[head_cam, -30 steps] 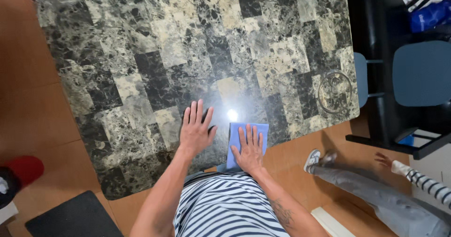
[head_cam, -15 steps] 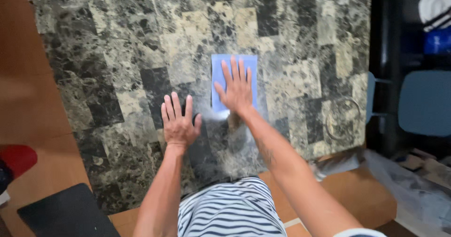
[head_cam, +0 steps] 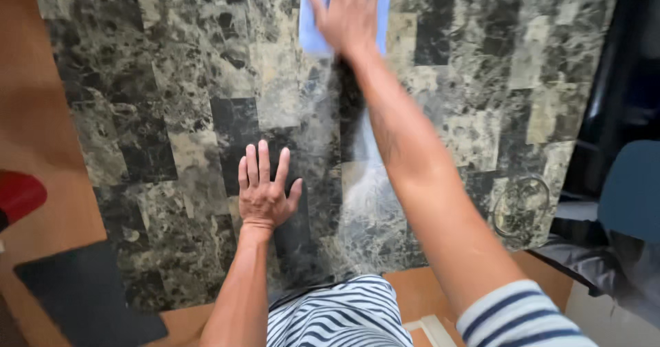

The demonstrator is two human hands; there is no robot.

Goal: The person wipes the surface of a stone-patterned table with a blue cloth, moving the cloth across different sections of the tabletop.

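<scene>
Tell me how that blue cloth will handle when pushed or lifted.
The cloth lies flat and thin under the right hand, so it is probably floppy and light. On the polished stone table it likely slides easily, and may bunch if pushed unpressed.

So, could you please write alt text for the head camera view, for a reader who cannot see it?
Seen from above, a person's right hand presses a blue cloth flat on the far part of a dark green marble table, while the left hand lies flat with fingers spread near the front edge. A blue chair stands at the right.
</scene>
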